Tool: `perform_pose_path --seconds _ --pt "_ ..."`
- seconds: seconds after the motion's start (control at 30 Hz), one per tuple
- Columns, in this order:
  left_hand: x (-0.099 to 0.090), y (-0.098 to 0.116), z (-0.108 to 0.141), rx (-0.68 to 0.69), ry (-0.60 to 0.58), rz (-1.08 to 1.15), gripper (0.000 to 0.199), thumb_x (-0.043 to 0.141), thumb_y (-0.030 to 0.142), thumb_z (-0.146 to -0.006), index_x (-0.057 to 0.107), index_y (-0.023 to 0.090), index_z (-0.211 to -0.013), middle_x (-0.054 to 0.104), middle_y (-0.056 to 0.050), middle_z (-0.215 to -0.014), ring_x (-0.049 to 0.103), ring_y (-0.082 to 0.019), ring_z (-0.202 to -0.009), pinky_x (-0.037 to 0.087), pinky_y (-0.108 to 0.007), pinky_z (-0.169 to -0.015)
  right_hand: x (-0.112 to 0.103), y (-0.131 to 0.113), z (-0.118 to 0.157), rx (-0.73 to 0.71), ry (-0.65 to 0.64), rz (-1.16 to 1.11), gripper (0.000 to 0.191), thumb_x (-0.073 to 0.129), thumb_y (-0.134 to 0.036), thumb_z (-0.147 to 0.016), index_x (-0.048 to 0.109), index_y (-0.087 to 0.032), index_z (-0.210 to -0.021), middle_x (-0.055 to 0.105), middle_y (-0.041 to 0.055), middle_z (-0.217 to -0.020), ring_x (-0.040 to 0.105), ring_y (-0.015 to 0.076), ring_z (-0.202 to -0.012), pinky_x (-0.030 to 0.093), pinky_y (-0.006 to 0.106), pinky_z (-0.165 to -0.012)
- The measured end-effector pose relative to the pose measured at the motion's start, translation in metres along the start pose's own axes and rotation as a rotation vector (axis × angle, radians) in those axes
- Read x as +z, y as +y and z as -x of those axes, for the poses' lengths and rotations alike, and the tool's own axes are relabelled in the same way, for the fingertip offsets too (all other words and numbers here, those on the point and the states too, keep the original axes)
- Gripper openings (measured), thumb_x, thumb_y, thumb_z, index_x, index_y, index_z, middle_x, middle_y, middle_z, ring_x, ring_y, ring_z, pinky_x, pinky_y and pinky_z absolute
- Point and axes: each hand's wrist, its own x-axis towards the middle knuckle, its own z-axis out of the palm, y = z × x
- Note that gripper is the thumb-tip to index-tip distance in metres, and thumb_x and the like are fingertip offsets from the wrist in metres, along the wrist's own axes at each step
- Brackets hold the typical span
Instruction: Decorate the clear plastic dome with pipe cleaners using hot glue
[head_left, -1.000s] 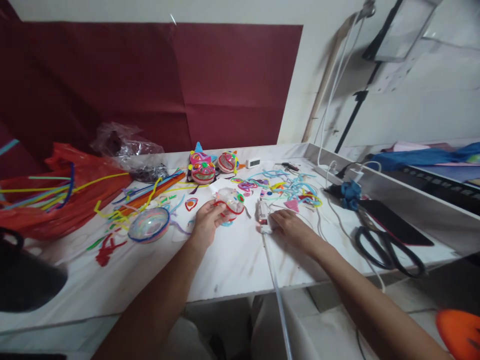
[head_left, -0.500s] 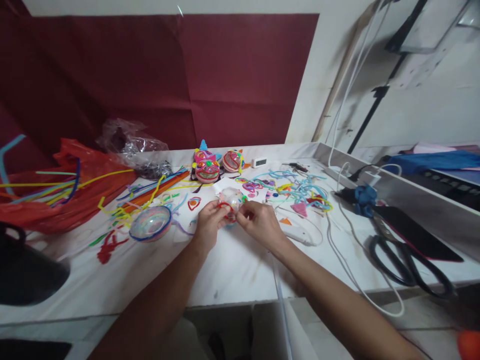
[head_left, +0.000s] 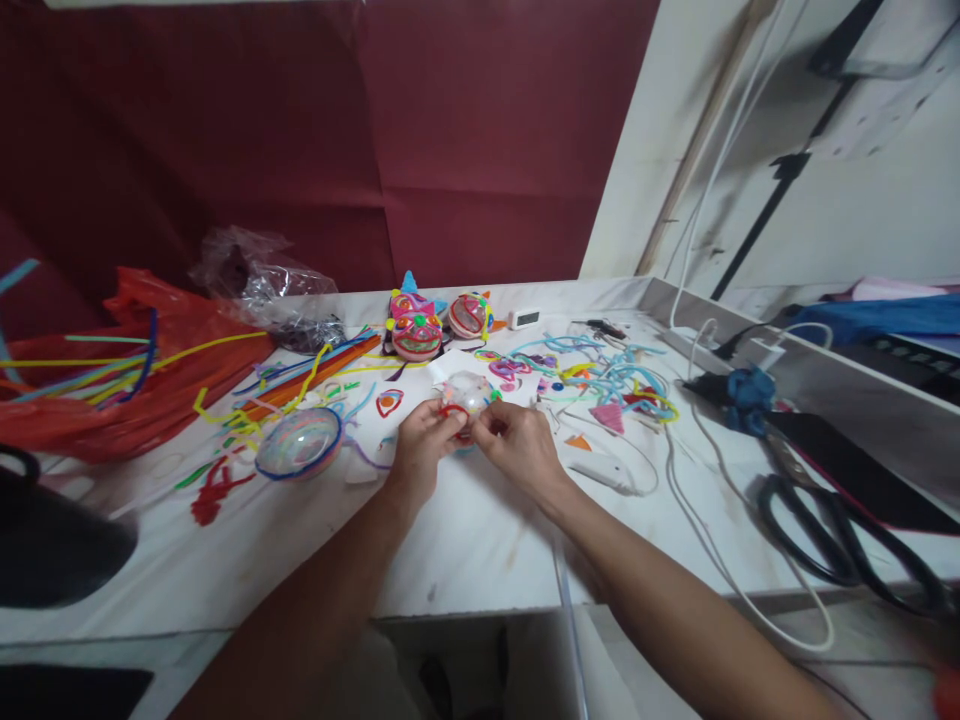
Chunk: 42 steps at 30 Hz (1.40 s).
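Note:
At the table's middle, my left hand [head_left: 424, 445] pinches the near left side of a clear plastic dome [head_left: 469, 390] with a red fuzzy strip on it. My right hand [head_left: 519, 438] has its fingers closed at the dome's right side, beside a small green piece; what lies between those fingertips is too small to tell. Part of the dome is hidden by the fingers. A clear bowl with a blue rim [head_left: 300, 443] sits left of my hands. Two colourful decorated balls, one a face with a blue point [head_left: 416, 335], the other [head_left: 470, 315], stand behind.
Coloured fuzzy sticks [head_left: 592, 365] lie tangled at the right of the hands. A white glue gun [head_left: 604, 470], cables and black-handled scissors [head_left: 847, 530] are farther right. A red bag [head_left: 187, 330] and a black container [head_left: 64, 540] are at left.
The view has shifted slightly, so the scene's right side sits farther right. Both hands remain at the dome with nearly the same hold.

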Motion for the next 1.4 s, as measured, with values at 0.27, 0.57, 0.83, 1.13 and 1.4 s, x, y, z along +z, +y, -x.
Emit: perform_pose_path --seconds 0.27,0.57,0.83,1.13,1.4 --pt "-0.0002 -0.0007 0.001 0.0 0.009 -0.022 0.023 0.092 0.014 -0.069 0.073 0.023 -0.079 0.078 -0.001 -0.076 0.074 -0.018 -0.07 0.063 -0.029 -0.068 0.0026 0.0031 0.0 0.024 0.029 -0.036 0.023 0.073 -0.022 -0.088 0.067 -0.025 -0.066 0.077 0.0033 -0.067 0.067 0.0198 -0.06 0.047 0.029 -0.063" --pt "-0.0008 -0.0017 0.0001 -0.017 0.01 -0.018 0.029 0.094 0.017 -0.066 0.071 0.02 -0.085 0.079 -0.001 -0.079 0.074 -0.019 -0.074 0.062 -0.031 -0.071 0.0039 0.0047 0.0007 0.039 0.051 -0.037 0.022 0.074 -0.023 -0.088 0.07 -0.024 -0.067 0.078 0.0037 -0.068 0.067 0.0194 -0.06 0.045 0.028 -0.062" --pt "-0.0002 -0.0019 0.0006 0.0 0.009 -0.026 0.029 0.094 0.015 -0.067 0.069 0.022 -0.08 0.077 -0.001 -0.074 0.072 -0.019 -0.07 0.064 -0.032 -0.069 0.0043 0.0022 0.0018 0.067 0.046 -0.04 0.021 0.075 -0.022 -0.088 0.071 -0.024 -0.068 0.078 0.0037 -0.069 0.069 0.0203 -0.062 0.046 0.029 -0.064" --pt "0.0005 -0.0012 0.0016 0.012 0.007 -0.033 0.029 0.092 0.017 -0.064 0.068 0.021 -0.08 0.075 0.001 -0.071 0.071 -0.017 -0.068 0.062 -0.031 -0.069 0.0058 0.005 0.004 0.043 0.048 -0.068 0.024 0.073 -0.025 -0.087 0.066 -0.026 -0.064 0.074 0.0021 -0.064 0.065 0.0187 -0.058 0.044 0.028 -0.061" --pt "0.0021 -0.0002 0.0013 -0.003 0.022 -0.027 0.031 0.093 0.014 -0.063 0.066 0.021 -0.078 0.074 0.002 -0.069 0.071 -0.017 -0.067 0.062 -0.03 -0.068 0.0048 0.0036 0.0056 0.059 0.031 -0.064 0.025 0.071 -0.026 -0.087 0.063 -0.025 -0.063 0.073 0.0016 -0.064 0.063 0.0179 -0.058 0.043 0.029 -0.062"
